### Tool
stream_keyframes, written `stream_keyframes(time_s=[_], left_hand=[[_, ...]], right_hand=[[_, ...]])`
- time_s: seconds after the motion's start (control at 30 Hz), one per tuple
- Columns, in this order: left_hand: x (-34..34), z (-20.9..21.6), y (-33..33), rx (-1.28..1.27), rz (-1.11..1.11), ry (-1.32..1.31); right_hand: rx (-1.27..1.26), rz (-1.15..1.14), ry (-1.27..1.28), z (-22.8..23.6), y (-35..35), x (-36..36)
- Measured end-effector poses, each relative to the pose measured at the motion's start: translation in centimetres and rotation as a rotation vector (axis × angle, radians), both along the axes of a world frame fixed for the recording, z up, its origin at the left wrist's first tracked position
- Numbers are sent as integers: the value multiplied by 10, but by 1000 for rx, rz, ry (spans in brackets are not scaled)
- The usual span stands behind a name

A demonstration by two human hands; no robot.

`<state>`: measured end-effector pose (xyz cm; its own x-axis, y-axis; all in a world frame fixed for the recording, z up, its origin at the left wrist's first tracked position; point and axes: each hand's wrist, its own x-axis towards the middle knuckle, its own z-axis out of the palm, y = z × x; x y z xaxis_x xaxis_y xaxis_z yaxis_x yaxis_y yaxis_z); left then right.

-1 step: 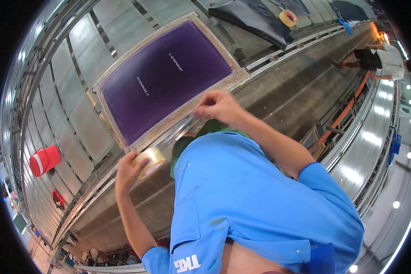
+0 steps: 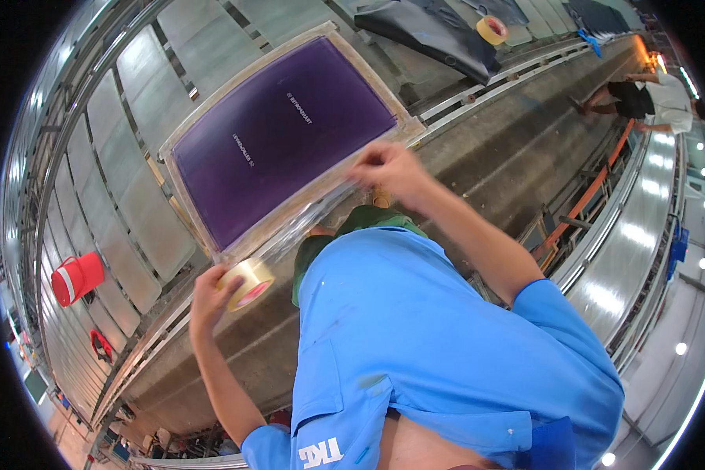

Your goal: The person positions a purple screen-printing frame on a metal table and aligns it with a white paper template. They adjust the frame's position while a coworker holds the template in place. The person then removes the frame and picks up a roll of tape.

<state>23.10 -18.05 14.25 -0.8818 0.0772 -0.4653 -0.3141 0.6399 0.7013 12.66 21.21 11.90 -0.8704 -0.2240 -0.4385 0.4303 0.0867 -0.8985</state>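
My left hand [image 2: 211, 294] grips a roll of clear packing tape [image 2: 251, 280], with its flat side tilted toward me. A shiny strip of tape [image 2: 294, 233] stretches from the roll along the near edge of a framed purple printing screen [image 2: 282, 141]. Its far end reaches toward my right hand [image 2: 392, 168], whose fingers are pinched together, slightly smeared, over the near right part of the frame. The screen lies on the long table, its border covered in tan, tape-like material, with two small rows of pale lettering on the purple.
Black sheeting [image 2: 431, 35] and another tape roll [image 2: 492, 30] lie farther along the table. A red container [image 2: 78, 278] and a small red object [image 2: 100, 345] sit at the left. A metal rail [image 2: 454, 104] follows the table's edge. Another person [image 2: 658, 102] stands far right.
My right hand has shifted slightly right and up, while my left hand with the roll has moved a little left and down. More of the tape strip shows between them.
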Motion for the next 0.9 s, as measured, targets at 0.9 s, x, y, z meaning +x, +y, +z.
stream_keyframes(time_s=[0.9], left_hand=[[19,-15,-90,-563,41,103]], right_hand=[[282,-139,-99,-108,138,-45]])
